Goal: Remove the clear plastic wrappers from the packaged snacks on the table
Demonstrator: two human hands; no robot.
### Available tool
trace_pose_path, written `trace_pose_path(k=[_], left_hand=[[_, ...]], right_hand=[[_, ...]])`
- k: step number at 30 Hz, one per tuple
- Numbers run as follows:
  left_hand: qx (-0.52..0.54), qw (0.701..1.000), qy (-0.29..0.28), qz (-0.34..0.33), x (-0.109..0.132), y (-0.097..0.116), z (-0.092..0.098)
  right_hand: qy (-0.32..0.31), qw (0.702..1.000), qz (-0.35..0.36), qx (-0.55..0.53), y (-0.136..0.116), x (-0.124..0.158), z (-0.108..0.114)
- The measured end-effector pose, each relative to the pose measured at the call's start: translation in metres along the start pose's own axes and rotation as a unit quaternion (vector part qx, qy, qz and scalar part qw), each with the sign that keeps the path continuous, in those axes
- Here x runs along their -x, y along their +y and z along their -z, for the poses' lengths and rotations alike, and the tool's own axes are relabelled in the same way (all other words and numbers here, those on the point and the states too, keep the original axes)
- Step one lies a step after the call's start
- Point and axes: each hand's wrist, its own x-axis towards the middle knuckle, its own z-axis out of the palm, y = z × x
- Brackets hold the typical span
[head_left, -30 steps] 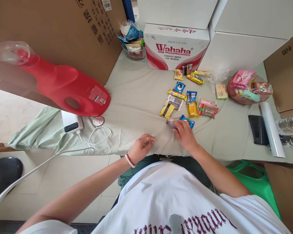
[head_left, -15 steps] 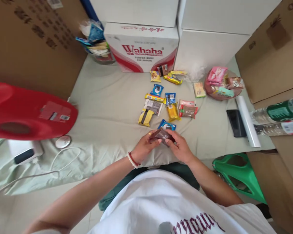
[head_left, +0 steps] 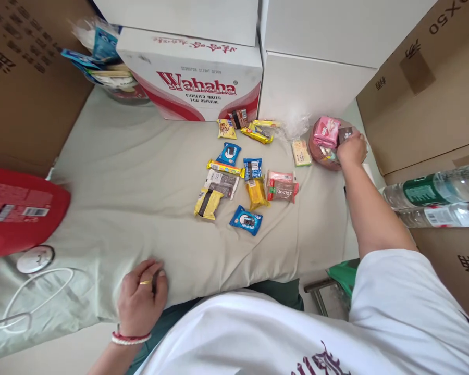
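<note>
My right hand point(head_left: 352, 150) reaches far right to a reddish bowl point(head_left: 321, 156) full of wrapped snacks. Its fingers are closed on a small brown snack packet point(head_left: 344, 134) held over the bowl, beside a pink packet point(head_left: 326, 131). My left hand point(head_left: 143, 299) rests at the near edge of the pale green cloth point(head_left: 133, 182), fingers curled together, with a thin dark sliver between them that I cannot make out. Several snack packets lie spread on the cloth between my hands, among them a blue one point(head_left: 246, 221) and a yellow one point(head_left: 208, 203).
A Wahaha carton point(head_left: 191, 78) and white boxes stand at the back, brown cartons on both sides. A red jug point(head_left: 19, 208), a round white object point(head_left: 35, 259) and a white cable point(head_left: 42, 297) lie left. Water bottles point(head_left: 437, 200) lie right. A green stool point(head_left: 342, 276) stands below.
Both hands held the brown packet together near the front edge. My right hand has carried it out to the bowl, my left hand has dropped back to the cloth's edge, and the view shifted right.
</note>
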Motion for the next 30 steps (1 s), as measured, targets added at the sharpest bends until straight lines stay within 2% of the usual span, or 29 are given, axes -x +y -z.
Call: trace_pose_path(k=[3, 5, 8, 11, 13, 17, 23, 26, 28, 30], left_hand=[[-0.032, 0.998, 0.041, -0.022, 0.004, 0.002, -0.011], [-0.027, 0.998, 0.047, -0.026, 0.005, 0.003, -0.013], [-0.018, 0.998, 0.05, -0.038, 0.005, 0.004, -0.012], [-0.021, 0.996, 0.06, -0.063, 0.004, 0.004, -0.01], [-0.025, 0.994, 0.069, -0.077, 0.003, 0.005, -0.009], [-0.013, 0.994, 0.072, -0.078, 0.003, 0.007, -0.009], [0.0, 0.995, 0.079, -0.068, 0.01, 0.006, -0.011], [-0.004, 0.993, 0.09, -0.08, 0.011, 0.004, -0.012], [-0.007, 0.991, 0.099, -0.094, 0.01, 0.005, -0.012], [0.0, 0.989, 0.105, -0.105, 0.008, 0.006, -0.011]], right_hand=[[-0.009, 0.994, -0.111, -0.009, -0.009, 0.008, 0.005], [0.013, 0.992, -0.125, -0.027, -0.014, 0.014, 0.024], [0.068, 0.993, -0.08, -0.054, -0.034, 0.023, 0.056], [0.022, 0.999, 0.0, -0.05, -0.072, 0.028, 0.07], [-0.013, 0.997, 0.044, -0.054, -0.101, 0.026, 0.066], [-0.008, 0.992, 0.109, -0.068, -0.144, 0.016, 0.04], [-0.059, 0.959, 0.269, -0.074, -0.176, 0.023, 0.011], [-0.077, 0.957, 0.275, -0.057, -0.182, 0.031, 0.004], [-0.103, 0.964, 0.237, -0.062, -0.183, 0.034, 0.003], [-0.102, 0.972, 0.192, -0.087, -0.182, 0.038, 0.007]])
